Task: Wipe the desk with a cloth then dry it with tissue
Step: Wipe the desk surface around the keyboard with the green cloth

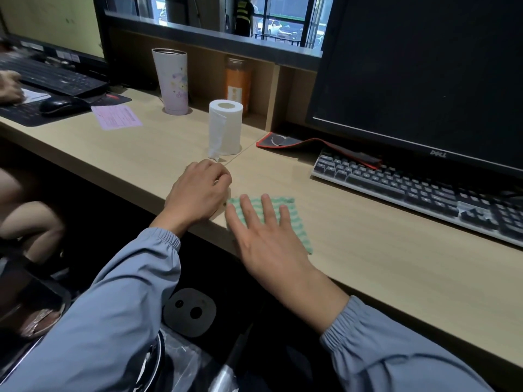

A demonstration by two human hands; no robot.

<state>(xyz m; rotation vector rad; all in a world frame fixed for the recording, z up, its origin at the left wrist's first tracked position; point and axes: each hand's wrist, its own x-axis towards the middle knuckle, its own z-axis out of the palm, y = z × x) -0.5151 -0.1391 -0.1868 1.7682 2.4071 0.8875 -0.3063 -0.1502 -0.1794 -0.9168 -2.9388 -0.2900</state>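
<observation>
**Cloth at the worktop edge: hazards of the wiping stroke**

The right hand lies flat, fingers spread wide, pressing the green-striped cloth onto the worktop beside its front edge. The left hand is curled narrow; whether it pinches a scrap of tissue cannot be told. The tissue roll stands upright just beyond it, its loose tail hanging to the surface. Probable risks: a stroke towards the front edge could drag the cloth off the worktop; a wide sweep could topple the roll or wet its tail, or carry moisture towards the keyboard.
</observation>
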